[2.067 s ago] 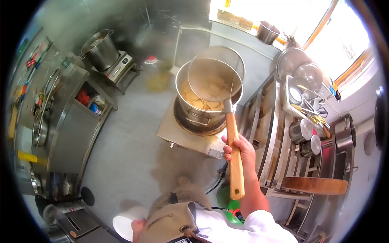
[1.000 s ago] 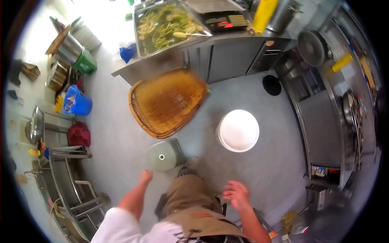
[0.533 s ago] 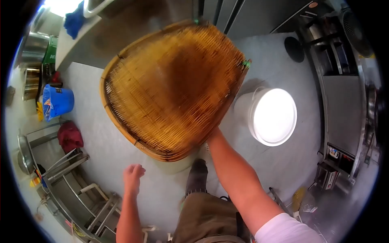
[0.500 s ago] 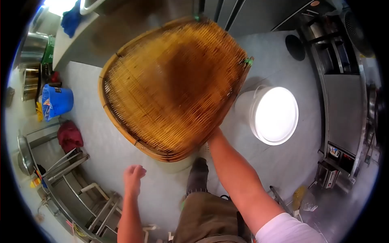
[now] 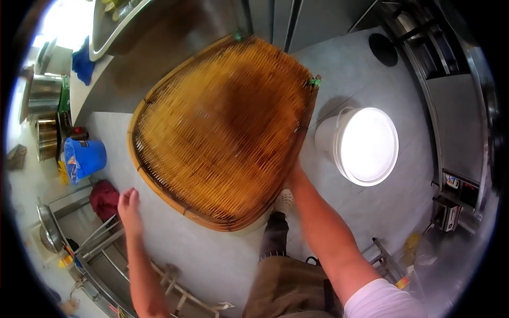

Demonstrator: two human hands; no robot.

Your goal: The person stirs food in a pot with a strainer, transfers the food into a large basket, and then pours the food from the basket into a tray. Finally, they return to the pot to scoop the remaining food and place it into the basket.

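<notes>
A large woven bamboo tray (image 5: pixel 222 127) fills the middle of the head view, tilted up over the grey floor. My right hand (image 5: pixel 293 170) grips its right rim, with most of the fingers hidden behind the weave. My left hand (image 5: pixel 129 208) hangs with its fingers loosely apart just left of the tray's lower edge, holding nothing and not touching the tray. My leg and shoe (image 5: pixel 281 204) show below the tray.
A white lidded bucket (image 5: pixel 366 146) stands on the floor to the right. A blue bucket (image 5: pixel 85 158) and a red bag (image 5: pixel 103 197) sit at the left by a metal rack (image 5: pixel 106 249). A steel counter (image 5: pixel 154 32) lies beyond the tray, cabinets (image 5: pixel 456 122) at the right.
I turned from the pot and strainer to the floor and took the bamboo tray's rim in my right hand. The tray has since risen; my left hand has moved up and left.
</notes>
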